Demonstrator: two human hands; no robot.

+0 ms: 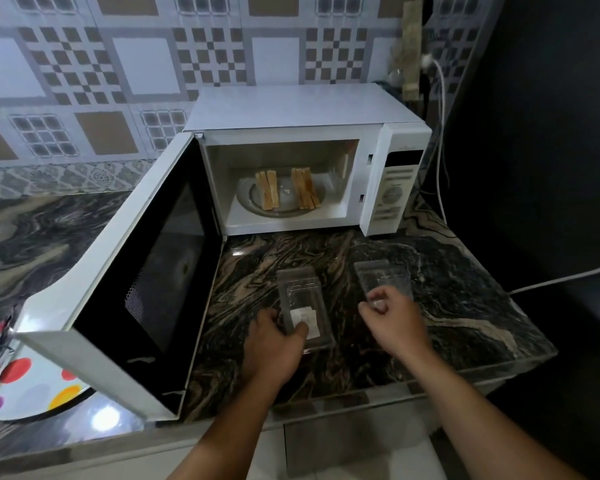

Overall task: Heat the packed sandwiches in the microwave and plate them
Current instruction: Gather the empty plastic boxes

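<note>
The white microwave (388,188) stands at the back of the counter with its door (125,299) swung wide open to the left. Two sandwiches, one on the left (267,189) and one on the right (305,188), stand on edge on the glass turntable (286,199) inside. Two clear plastic sandwich packs lie on the counter in front. My left hand (274,348) grips the near end of the left pack (302,299), which has a white label. My right hand (394,320) pinches the near edge of the right pack (381,277).
A white plate with coloured dots (32,386) sits at the lower left, partly under the open door. The marbled dark counter (465,306) ends at its front and right edges. A white cable (440,140) runs down the wall right of the microwave.
</note>
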